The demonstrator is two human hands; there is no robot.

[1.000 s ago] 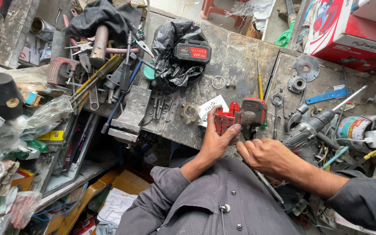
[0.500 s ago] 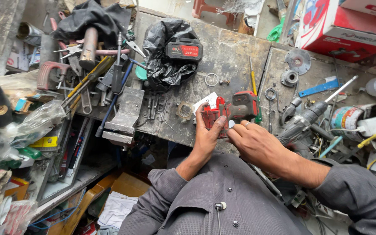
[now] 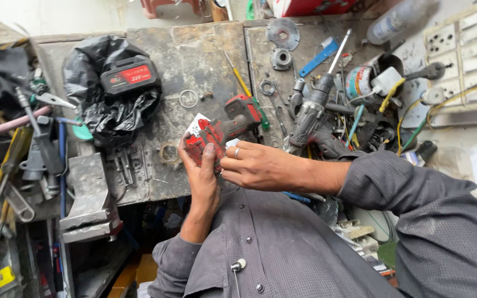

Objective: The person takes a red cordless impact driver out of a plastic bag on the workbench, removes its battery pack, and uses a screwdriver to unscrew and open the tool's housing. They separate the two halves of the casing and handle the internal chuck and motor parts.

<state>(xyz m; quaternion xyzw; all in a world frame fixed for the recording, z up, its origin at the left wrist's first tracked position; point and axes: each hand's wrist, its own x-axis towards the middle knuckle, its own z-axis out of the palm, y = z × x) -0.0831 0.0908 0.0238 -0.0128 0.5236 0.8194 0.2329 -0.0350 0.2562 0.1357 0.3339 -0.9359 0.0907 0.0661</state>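
While the left hand clamps the red-and-black plastic power-tool body steady above the worn metal workbench, the right hand pinches at its base.

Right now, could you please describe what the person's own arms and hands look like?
Both arms wear long sleeves of a dark grey, finely striped button shirt, cuffs ending near the wrists. The left hand is bare, with no glove. The right hand is bare too, apart from a plain silver-coloured ring on one finger.
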